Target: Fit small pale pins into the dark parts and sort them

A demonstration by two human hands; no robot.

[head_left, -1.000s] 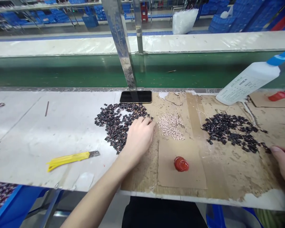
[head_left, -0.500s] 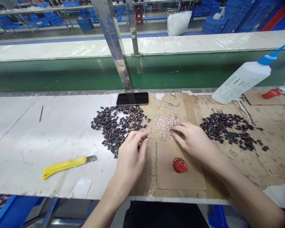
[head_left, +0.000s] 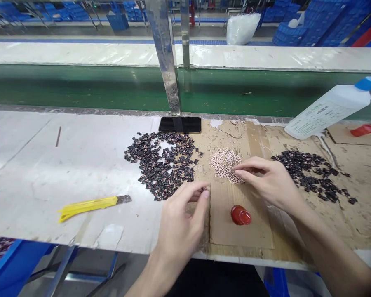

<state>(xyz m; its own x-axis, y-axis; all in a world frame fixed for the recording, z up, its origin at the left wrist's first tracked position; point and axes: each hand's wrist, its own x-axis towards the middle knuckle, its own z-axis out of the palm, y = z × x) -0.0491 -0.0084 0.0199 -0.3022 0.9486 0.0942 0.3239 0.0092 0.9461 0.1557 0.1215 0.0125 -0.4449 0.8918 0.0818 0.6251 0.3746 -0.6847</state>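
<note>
My left hand (head_left: 181,222) is pinching a small dark piece (head_left: 204,189) between thumb and fingers, just right of a heap of dark, copper-flecked pieces (head_left: 162,165). My right hand (head_left: 267,181) rests its fingertips at the edge of a pile of tiny pale beads (head_left: 224,165). Whether those fingers hold a bead is too small to tell. A second dark heap (head_left: 312,177) lies to the right of that hand. A red glob (head_left: 241,215) sits on a cardboard sheet (head_left: 241,237) below my hands.
A phone (head_left: 179,124) lies at the bench's far edge beside a steel post (head_left: 170,62). A white squeeze bottle (head_left: 330,109) lies at right, and a yellow utility knife (head_left: 89,206) on the left. A green conveyor belt (head_left: 80,88) runs behind the bench.
My right hand has come in from the far right to the pale beads. My left hand has moved down and right, off the dark heap, with a small piece in its fingers.
</note>
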